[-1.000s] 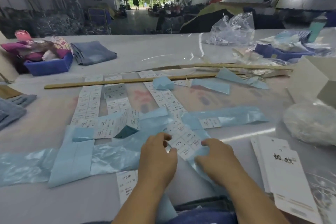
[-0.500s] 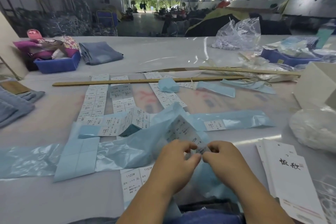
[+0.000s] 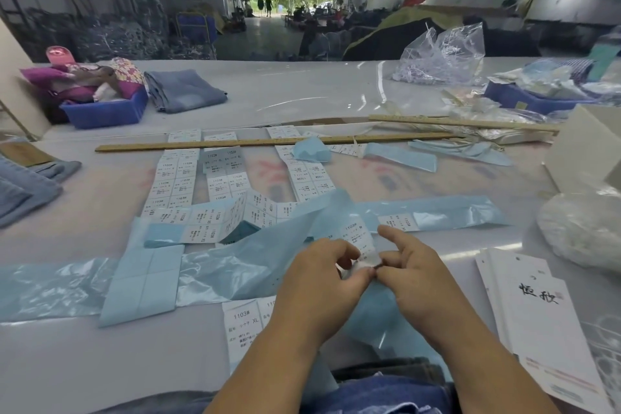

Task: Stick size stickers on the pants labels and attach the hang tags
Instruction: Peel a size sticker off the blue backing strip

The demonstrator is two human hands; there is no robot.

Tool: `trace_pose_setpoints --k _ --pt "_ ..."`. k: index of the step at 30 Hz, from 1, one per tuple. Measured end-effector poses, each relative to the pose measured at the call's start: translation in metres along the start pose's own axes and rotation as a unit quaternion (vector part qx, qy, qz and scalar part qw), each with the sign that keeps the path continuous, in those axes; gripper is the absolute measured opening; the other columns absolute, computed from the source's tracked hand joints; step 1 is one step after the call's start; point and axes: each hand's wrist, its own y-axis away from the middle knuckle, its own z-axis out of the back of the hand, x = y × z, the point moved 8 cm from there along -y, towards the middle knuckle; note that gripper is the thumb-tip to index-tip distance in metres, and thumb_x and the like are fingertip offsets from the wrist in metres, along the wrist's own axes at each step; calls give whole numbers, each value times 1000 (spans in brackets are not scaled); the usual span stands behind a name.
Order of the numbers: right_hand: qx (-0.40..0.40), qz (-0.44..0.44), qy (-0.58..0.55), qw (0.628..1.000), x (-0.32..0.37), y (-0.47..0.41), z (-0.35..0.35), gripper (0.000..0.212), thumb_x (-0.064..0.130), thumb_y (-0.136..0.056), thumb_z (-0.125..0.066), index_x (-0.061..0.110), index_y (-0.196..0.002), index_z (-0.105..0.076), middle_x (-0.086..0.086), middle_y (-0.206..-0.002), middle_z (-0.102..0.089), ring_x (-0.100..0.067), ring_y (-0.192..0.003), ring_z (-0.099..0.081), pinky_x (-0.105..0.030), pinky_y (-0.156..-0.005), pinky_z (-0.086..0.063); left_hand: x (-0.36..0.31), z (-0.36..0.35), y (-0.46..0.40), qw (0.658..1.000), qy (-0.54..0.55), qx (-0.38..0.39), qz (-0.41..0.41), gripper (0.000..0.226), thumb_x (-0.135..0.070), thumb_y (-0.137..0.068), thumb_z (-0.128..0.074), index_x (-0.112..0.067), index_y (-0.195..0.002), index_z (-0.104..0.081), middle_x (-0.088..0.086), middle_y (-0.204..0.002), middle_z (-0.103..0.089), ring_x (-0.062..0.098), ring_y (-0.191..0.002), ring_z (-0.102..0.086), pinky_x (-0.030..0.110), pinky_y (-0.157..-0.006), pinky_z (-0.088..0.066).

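Note:
My left hand (image 3: 322,282) and my right hand (image 3: 408,274) meet just above the table's near edge. Both pinch a white size sticker (image 3: 361,239) on its pale blue backing strip (image 3: 268,255), which lifts off the table to the left. Strips of white size stickers (image 3: 174,181) printed 1103# lie in rows beyond. A stack of white hang tags (image 3: 537,309) with black characters lies at the right. Blue denim pants (image 3: 379,393) sit at the bottom edge under my forearms.
Long wooden rulers (image 3: 268,142) lie across the table behind the stickers. A blue bin (image 3: 104,111) of cloth and folded jeans (image 3: 184,91) stand back left, more denim (image 3: 27,185) at the left edge. Clear bags (image 3: 443,54), another blue bin (image 3: 531,101) and a white box (image 3: 584,151) crowd the right.
My hands lifted the blue backing strip off the table and drew together. My fingers now pinch one sticker at its end, and the strip has risen.

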Motion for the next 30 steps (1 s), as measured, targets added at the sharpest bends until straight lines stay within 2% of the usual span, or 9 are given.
trace_pose_setpoints --k 3,6,10,13,17,19,22,26,30 --pt "-3 1 19 1000 0 0 1 64 -11 -90 -47 23 -143 -42 4 -84 -76 -16 -85 -69 -27 -82 -54 0 -2 0 1000 24 13 5 22 -48 -87 -64 -29 -80 -71 -13 -77 -64 4 -73 -57 28 -72 -49" --pt "-7 -8 51 999 -2 0 0 62 -12 -86 -47 25 -135 -47 -7 -77 -72 -13 -69 -61 -20 -65 -48 3 2 -1 1000 23 -8 19 28 -33 -94 -58 -18 -72 -65 -7 -64 -58 9 -63 -50 33 -64 -45" --pt "-25 -30 83 996 -10 -2 4 63 -10 -86 -44 30 -135 -47 9 -91 -71 -10 -84 -66 -18 -65 -48 8 39 1 979 82 -178 53 31 -28 -100 -49 -20 -71 -57 -9 -67 -60 7 -64 -52 23 -55 -38" --pt "-38 -37 102 993 -14 -4 6 61 -7 -86 -45 26 -138 -48 5 -100 -68 -9 -89 -62 -17 -65 -43 4 54 9 953 163 -251 39 23 -30 -101 -48 -29 -79 -56 -15 -72 -62 5 -62 -54 16 -51 -39" --pt "-128 20 153 980 6 4 22 41 10 -89 -60 24 -128 -55 5 -110 -61 -10 -92 -56 -20 -71 -42 -18 48 12 960 183 -209 -37 12 -25 -97 -58 -31 -87 -58 -10 -69 -61 6 -60 -55 13 -53 -41" --pt "-191 73 104 973 28 15 39 9 20 -90 -63 24 -99 -65 7 -92 -66 -10 -82 -59 -22 -70 -43 -32 47 16 966 144 -203 -69 8 -23 -94 -63 -27 -88 -61 -13 -73 -62 6 -70 -58 11 -59 -43" --pt "-153 68 -29 985 49 28 53 31 31 -94 -58 13 -72 -69 3 -63 -66 -11 -58 -57 -28 -61 -45 -59 41 25 972 95 -180 -116 8 -20 -91 -67 -26 -94 -63 -18 -85 -63 2 -81 -60 10 -62 -46" --pt "-108 56 -11 993 56 53 82 31 35 -92 -60 14 -71 -70 -1 -65 -68 -8 -54 -56 -28 -58 -44 -105 11 33 981 29 -69 -180 31 -26 -91 -67 -26 -121 -62 -22 -104 -59 0 -88 -58 18 -70 -53" --pt "-204 51 -74 975 37 80 142 7 11 -82 -72 15 -77 -70 1 -66 -70 -9 -53 -59 -32 -57 -45 -163 -28 37 974 26 45 -221 50 -31 -89 -59 -29 -139 -51 -21 -121 -55 -1 -91 -57 20 -82 -51"
